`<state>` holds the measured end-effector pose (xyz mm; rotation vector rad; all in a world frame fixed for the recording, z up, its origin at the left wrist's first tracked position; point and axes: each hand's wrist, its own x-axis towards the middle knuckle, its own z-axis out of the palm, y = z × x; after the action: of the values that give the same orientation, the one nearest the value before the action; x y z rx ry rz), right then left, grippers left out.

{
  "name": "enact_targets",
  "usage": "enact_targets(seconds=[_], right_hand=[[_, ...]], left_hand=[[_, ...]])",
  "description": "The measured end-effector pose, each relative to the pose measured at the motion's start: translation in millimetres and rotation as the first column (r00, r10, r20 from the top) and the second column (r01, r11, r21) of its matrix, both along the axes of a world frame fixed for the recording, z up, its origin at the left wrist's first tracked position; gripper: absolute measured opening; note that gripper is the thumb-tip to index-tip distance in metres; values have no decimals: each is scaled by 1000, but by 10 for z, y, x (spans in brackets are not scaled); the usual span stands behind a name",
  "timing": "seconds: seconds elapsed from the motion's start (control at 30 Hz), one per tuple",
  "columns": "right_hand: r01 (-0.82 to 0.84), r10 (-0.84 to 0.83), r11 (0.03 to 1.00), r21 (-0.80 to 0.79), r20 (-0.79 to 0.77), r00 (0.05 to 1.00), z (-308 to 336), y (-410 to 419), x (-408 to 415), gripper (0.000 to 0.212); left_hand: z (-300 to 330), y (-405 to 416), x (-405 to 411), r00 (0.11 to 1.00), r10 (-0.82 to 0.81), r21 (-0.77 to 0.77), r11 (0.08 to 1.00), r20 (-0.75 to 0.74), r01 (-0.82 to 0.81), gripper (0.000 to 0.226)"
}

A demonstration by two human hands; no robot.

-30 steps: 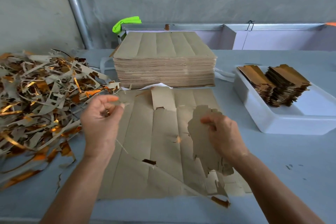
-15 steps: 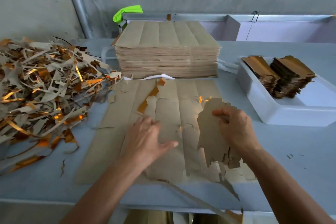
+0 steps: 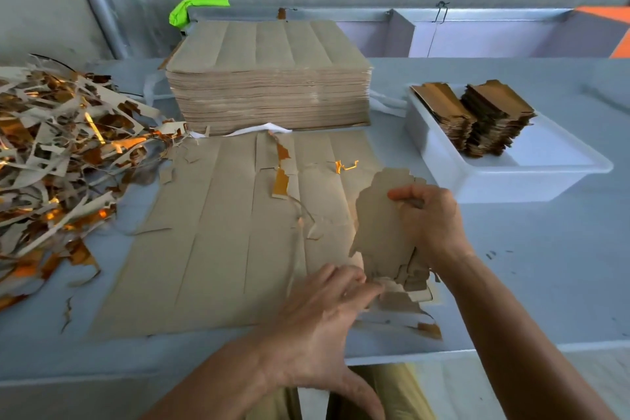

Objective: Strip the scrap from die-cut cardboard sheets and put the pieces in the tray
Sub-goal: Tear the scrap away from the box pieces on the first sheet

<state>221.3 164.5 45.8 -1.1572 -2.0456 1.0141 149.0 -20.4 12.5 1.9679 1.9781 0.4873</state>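
Head view: you stand over the die-cut sheet (image 3: 218,235), the landmark for every place below.
Right hand (image 3: 431,222): it pinches a small bundle of stripped pieces (image 3: 378,225) upright above the sheet's right edge, fingers curled round the top.
Left hand (image 3: 320,314): half a second ago it lay flat on the middle of the sheet; now it has slid to the sheet's near right corner, fingers straight and together, tips touching the lower end of the bundle. Whether they hold anything, you cannot tell.
Scrap: one second ago your left hand held a strip up beside the scrap heap (image 3: 58,160), left of the sheet; that strip is gone from it.
Meaning: judged from this, the trimming of one strip is over and you are freeing the next piece to add to the bundle.
Tray (image 3: 531,177): right of the sheet, with two stacks of finished pieces (image 3: 474,112) at its far end.
Uncut stack (image 3: 269,78): directly behind the sheet.
Remaining: most of the sheet looks unstripped.
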Motion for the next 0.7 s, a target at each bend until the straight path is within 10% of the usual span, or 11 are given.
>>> enact_targets(seconds=[0.17,0.57,0.7], right_hand=[[56,-57,998,-12,-70,996,5,79,36,30],[154,-163,986,-68,-152,975,-46,219,232,25],[145,-159,985,-97,-155,975,-75,191,178,24]], left_hand=[[-173,258,299,960,137,170,981,-245,-97,95],[-242,358,105,961,124,276,942,246,-192,18],[-140,273,12,720,191,87,940,667,-329,14]])
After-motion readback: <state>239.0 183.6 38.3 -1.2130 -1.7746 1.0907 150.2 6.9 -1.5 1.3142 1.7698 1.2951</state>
